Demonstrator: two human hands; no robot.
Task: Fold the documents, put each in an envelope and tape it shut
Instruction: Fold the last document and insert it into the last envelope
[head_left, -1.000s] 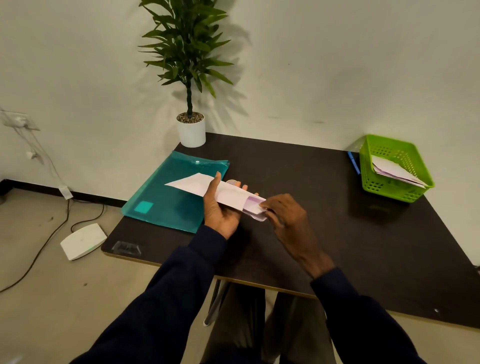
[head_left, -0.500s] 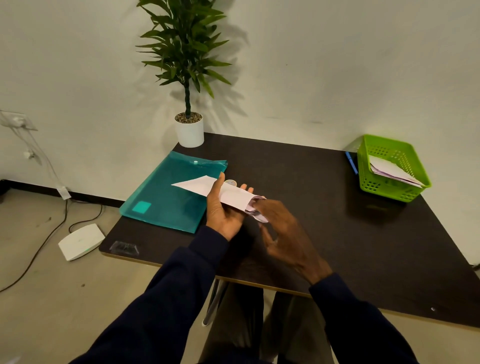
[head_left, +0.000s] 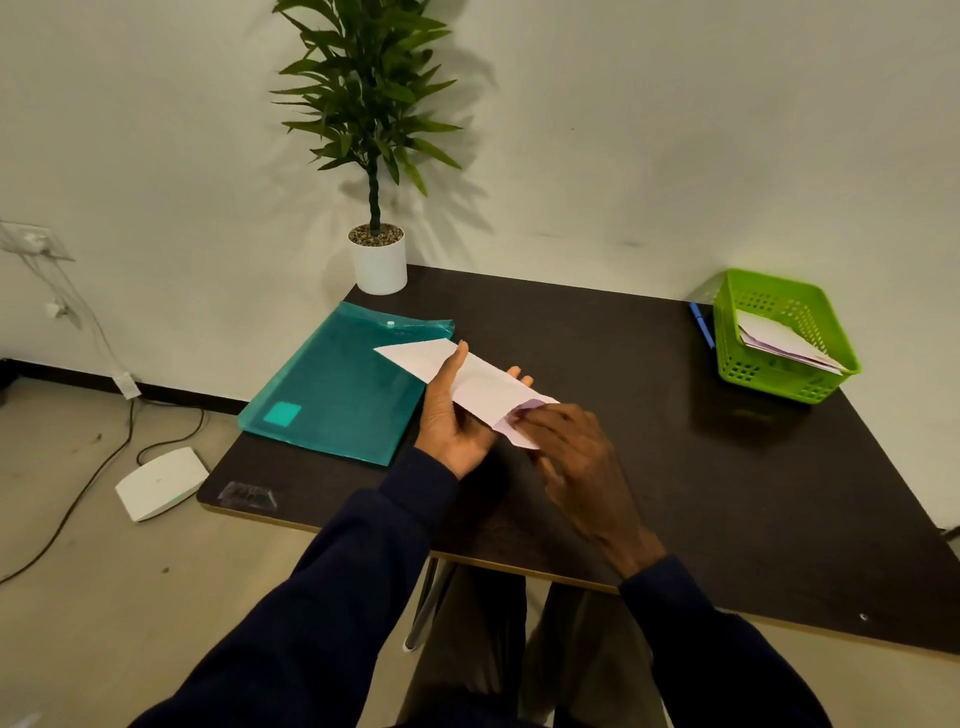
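I see the teal folder (head_left: 337, 384) left of the left hand (head_left: 452, 415), whose thumb and fingers clasp the envelope (head_left: 478, 384); the right hand (head_left: 576, 457), splayed 0.5 s ago, now pinches the document (head_left: 524, 415) at its mouth; green basket (head_left: 779, 382) well right

Your widest open stretch is the dark table (head_left: 675, 467) top to the right of your right hand (head_left: 576, 457), running out to the green basket (head_left: 826, 384) at the far right corner. A blue pen (head_left: 701, 325) lies just beside the basket's left wall. On the left, the teal folder (head_left: 332, 395) lies flat beside your left hand (head_left: 452, 415). The potted plant (head_left: 379, 265) stands upright at the far left corner against the wall, which closes the far side. The envelope (head_left: 483, 387), gripped in both hands, bars the gap between them
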